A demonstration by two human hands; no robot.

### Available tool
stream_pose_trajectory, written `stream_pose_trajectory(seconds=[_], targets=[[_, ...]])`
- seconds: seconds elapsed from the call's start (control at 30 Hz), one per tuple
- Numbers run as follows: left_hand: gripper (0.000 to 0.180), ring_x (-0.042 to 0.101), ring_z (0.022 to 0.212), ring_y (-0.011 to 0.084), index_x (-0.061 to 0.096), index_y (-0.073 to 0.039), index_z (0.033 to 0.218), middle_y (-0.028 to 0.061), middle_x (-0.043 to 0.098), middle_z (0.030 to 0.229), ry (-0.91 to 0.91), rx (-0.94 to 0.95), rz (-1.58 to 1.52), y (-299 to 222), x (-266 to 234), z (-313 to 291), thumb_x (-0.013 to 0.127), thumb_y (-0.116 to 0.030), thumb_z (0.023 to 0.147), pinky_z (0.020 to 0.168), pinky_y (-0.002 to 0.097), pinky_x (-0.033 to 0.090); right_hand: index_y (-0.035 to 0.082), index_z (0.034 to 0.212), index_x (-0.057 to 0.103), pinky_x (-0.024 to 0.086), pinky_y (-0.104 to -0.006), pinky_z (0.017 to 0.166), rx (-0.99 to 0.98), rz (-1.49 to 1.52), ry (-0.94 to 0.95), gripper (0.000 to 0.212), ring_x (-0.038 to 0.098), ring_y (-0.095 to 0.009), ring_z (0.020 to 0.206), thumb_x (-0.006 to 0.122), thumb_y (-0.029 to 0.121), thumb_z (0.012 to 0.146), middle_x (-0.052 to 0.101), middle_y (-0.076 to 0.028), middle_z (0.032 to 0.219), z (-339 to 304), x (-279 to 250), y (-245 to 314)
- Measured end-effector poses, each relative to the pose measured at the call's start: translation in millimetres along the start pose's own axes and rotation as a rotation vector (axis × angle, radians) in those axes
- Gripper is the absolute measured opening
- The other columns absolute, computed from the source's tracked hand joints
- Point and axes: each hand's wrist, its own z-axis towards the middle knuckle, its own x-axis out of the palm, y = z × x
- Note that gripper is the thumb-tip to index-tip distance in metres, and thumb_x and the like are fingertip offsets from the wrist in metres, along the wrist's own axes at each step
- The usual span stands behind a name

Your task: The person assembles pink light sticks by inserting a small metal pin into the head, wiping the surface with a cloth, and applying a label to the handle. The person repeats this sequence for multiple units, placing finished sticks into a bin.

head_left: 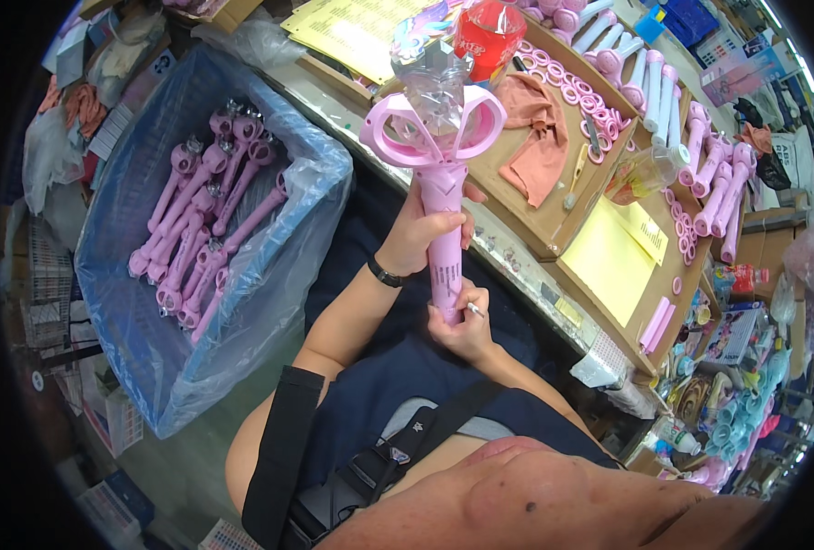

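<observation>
A pink toy wand (441, 183) stands upright in front of my body, with two looped wings and a clear faceted top. My left hand (425, 229), with a black band at the wrist, wraps round the upper handle just below the wings. Lower down, my right hand (463, 321) closes round the bottom end of the handle, and a ring shows on one finger. Small dark print runs along the handle between the hands. Behind the wand's top are a small colourful piece (416, 37) and a red package (488, 38).
On my left, a bin lined with blue plastic (334, 170) holds several pink wands (196, 220). The workbench at right bears cardboard trays (517, 225), an orange cloth (533, 137), pink rings (577, 92), a brush (576, 174), a clear jar (641, 174), yellow paper (613, 261) and pink handles (723, 188).
</observation>
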Motion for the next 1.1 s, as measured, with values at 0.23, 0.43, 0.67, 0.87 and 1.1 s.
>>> stream_pose_trajectory(seconds=[0.23, 0.43, 0.67, 0.87, 1.1], targets=[[0.058, 0.062, 0.082, 0.0218, 0.034, -0.003, 0.131, 0.0183, 0.054, 0.111, -0.006, 0.012, -0.032, 3.5, -1.0, -7.0, 0.059, -0.014, 0.08, 0.077, 0.0409, 0.055, 0.007, 0.092, 0.028, 0.048, -0.0321, 0.07, 0.011, -0.003, 0.009, 0.05, 0.059, -0.028, 0.083, 0.074, 0.005, 0.073, 0.053, -0.026, 0.109, -4.2, 2.8, 4.9], [0.084, 0.059, 0.102, 0.0263, 0.047, 0.0, 0.125, 0.0154, 0.059, 0.11, 0.008, 0.251, -0.085, -12.9, -15.8, 17.3, 0.043, -0.072, 0.081, 0.098, 0.0512, 0.043, 0.007, 0.091, 0.028, 0.048, -0.0318, 0.071, -0.046, -0.027, 0.05, 0.05, 0.059, -0.028, 0.084, 0.074, 0.004, 0.072, 0.053, -0.026, 0.11, -6.1, 0.1, 6.1], [0.071, 0.06, 0.1, 0.0252, 0.045, -0.001, 0.124, 0.0185, 0.056, 0.117, -0.008, 0.115, -0.005, -1.2, -8.7, 9.2, 0.06, -0.055, 0.081, 0.095, 0.046, 0.046, 0.007, 0.09, 0.029, 0.048, -0.0329, 0.071, -0.01, -0.025, 0.0, 0.049, 0.06, -0.03, 0.085, 0.075, 0.005, 0.072, 0.054, -0.028, 0.111, -3.6, 0.9, 3.7], [0.055, 0.062, 0.095, 0.0245, 0.037, -0.006, 0.127, 0.0192, 0.052, 0.12, -0.015, -0.013, -0.09, 11.4, -7.0, -4.2, 0.065, -0.017, 0.082, 0.093, 0.0508, 0.047, 0.007, 0.091, 0.029, 0.049, -0.0328, 0.071, -0.017, -0.047, 0.016, 0.05, 0.06, -0.029, 0.085, 0.075, 0.006, 0.072, 0.054, -0.027, 0.11, -5.1, -1.6, 0.7], [0.056, 0.062, 0.096, 0.0248, 0.036, -0.006, 0.128, 0.0181, 0.051, 0.119, 0.043, 0.013, -0.089, 14.1, -12.6, -3.9, 0.059, -0.005, 0.077, 0.097, 0.056, 0.043, 0.007, 0.091, 0.029, 0.049, -0.0325, 0.07, -0.013, -0.034, 0.012, 0.05, 0.06, -0.029, 0.084, 0.075, 0.006, 0.073, 0.054, -0.026, 0.109, -5.0, -0.1, 1.9]])
